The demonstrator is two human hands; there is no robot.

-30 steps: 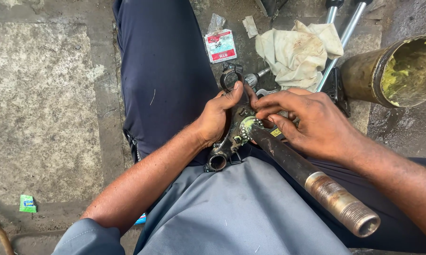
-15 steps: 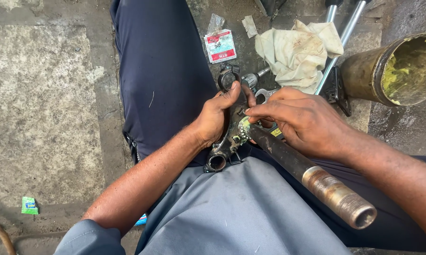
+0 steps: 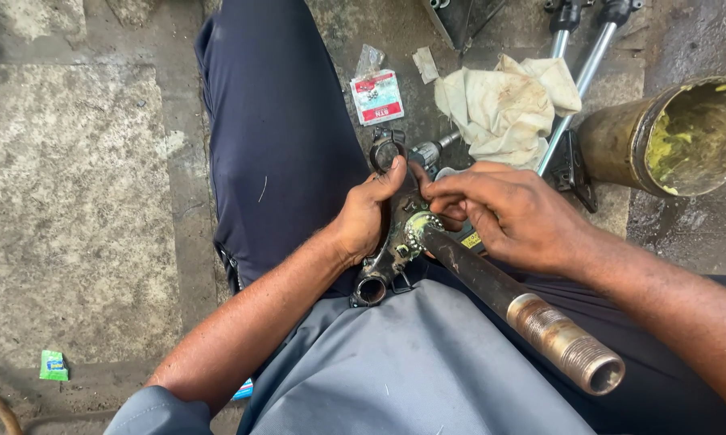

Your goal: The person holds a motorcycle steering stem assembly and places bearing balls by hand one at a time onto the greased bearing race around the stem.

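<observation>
Left hand [image 3: 368, 219] is wrapped around a greasy metal bracket [image 3: 388, 256], thumb up along its top, holding it on the lap. Right hand [image 3: 514, 216] has its fingertips [image 3: 437, 193] pinched down at the ball bearing ring [image 3: 417, 228], which sits where a dark steel tube [image 3: 517, 302] with a rusty threaded end meets the bracket. Tube runs out over the right thigh. Past the hands on the concrete: a dirty cream rag [image 3: 504, 105], a small red and white packet [image 3: 377, 97], two chrome rods [image 3: 582, 76], and a brass-coloured can [image 3: 678, 137] smeared with yellow grease on the right.
</observation>
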